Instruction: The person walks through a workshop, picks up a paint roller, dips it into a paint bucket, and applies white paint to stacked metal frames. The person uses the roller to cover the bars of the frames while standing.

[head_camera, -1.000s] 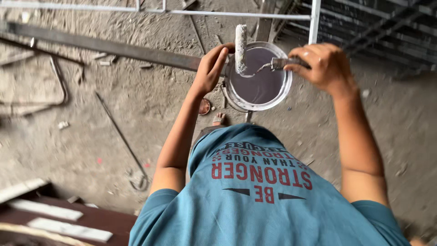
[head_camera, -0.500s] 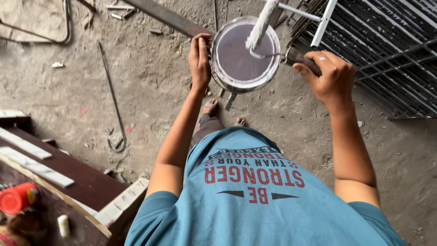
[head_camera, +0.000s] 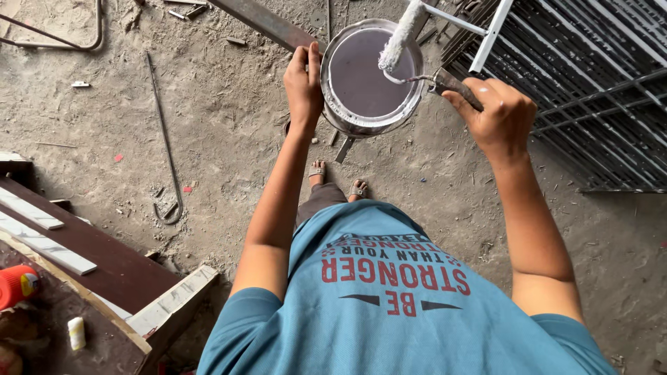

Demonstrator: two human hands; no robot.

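My left hand (head_camera: 303,82) grips the left rim of a round metal bucket (head_camera: 332,111) that holds pale purplish-grey paint. My right hand (head_camera: 495,113) is closed around the dark handle of a small paint roller (head_camera: 401,36). The roller's white fuzzy sleeve hangs over the bucket's upper right edge, just above the paint. I look straight down past my blue shirt to my sandalled feet (head_camera: 338,179) on the dirt floor.
A dark metal grille (head_camera: 597,97) with a white-painted bar (head_camera: 486,35) lies at the upper right. A bent steel rod (head_camera: 167,146) rests on the ground at left. A brown bench with white tile strips (head_camera: 48,243) and an orange bottle (head_camera: 17,285) is at the lower left.
The view has shifted, so bucket and hands sit a little higher and to the right. The roller has lifted slightly over the bucket. More of the bench shows at the lower left.
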